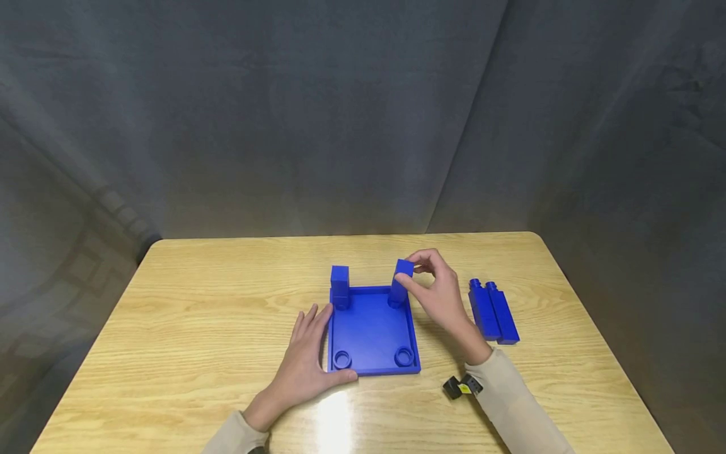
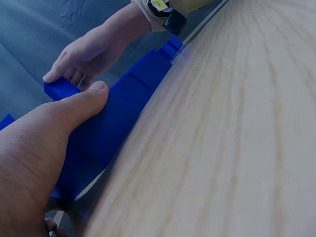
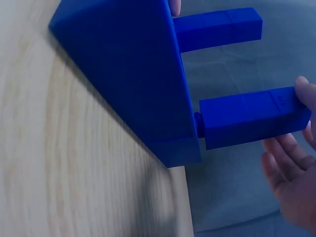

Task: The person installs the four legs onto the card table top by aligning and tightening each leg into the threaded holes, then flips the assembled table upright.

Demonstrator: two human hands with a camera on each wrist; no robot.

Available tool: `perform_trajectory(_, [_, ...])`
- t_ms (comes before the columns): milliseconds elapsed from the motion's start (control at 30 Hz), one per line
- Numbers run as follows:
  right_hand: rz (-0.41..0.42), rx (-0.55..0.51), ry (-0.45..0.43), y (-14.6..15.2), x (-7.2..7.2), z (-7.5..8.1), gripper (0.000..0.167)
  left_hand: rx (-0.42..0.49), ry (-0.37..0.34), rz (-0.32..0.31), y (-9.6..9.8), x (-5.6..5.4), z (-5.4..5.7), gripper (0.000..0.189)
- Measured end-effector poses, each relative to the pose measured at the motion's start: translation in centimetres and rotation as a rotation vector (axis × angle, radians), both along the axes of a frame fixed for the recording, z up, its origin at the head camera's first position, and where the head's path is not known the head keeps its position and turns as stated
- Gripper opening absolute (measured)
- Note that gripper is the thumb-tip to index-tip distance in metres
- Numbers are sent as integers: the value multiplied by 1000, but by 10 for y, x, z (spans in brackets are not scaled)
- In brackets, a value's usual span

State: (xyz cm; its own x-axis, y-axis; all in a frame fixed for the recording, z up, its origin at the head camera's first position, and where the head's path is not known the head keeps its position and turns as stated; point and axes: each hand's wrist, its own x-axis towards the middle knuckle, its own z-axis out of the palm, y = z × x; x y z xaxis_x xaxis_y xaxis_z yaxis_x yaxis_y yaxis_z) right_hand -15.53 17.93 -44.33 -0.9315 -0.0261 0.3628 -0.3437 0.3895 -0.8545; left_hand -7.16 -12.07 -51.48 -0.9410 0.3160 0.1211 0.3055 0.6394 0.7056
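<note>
A shallow blue square tray-like base (image 1: 372, 334) lies on the table, with round threaded sockets (image 1: 404, 357) at its two near corners. One blue square leg (image 1: 340, 280) stands upright at its far left corner. At the far right corner, my right hand (image 1: 439, 293) pinches the top of a second blue leg (image 3: 252, 116) between thumb and fingers. This leg leans slightly, and part of its narrow neck shows above the base's rim. My left hand (image 1: 309, 359) rests against the near left corner, its fingers extended along the left side and its thumb (image 2: 89, 101) along the front edge.
Two more blue legs with threaded ends (image 1: 492, 312) lie side by side on the wooden table (image 1: 198, 328), right of my right forearm. A dark curtain (image 1: 317, 126) hangs behind the table. A small black device (image 1: 462, 386) sits at the right wrist.
</note>
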Motion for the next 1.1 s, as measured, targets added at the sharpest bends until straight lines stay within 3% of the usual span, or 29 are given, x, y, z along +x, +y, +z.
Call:
perform_trajectory(133, [16,27,34,1,1,0,39,2,-8,-2,0,0,1,138])
perform_trajectory(300, [104,78,76,6,1,1,41,-11,-9,-3,0,1,1,137])
perform_trajectory(567, [227,90,73,14,-1,1,39,-3,-13,0,0,2,1,138])
perform_trajectory(900, [150,5,-20,6,-1,-4,37,-12,37,-7,-1,1,-2,137])
perform_trajectory(1100, [111,-30,-30,1,0,-5,40,-13,38,-5,-1,1,-1,137])
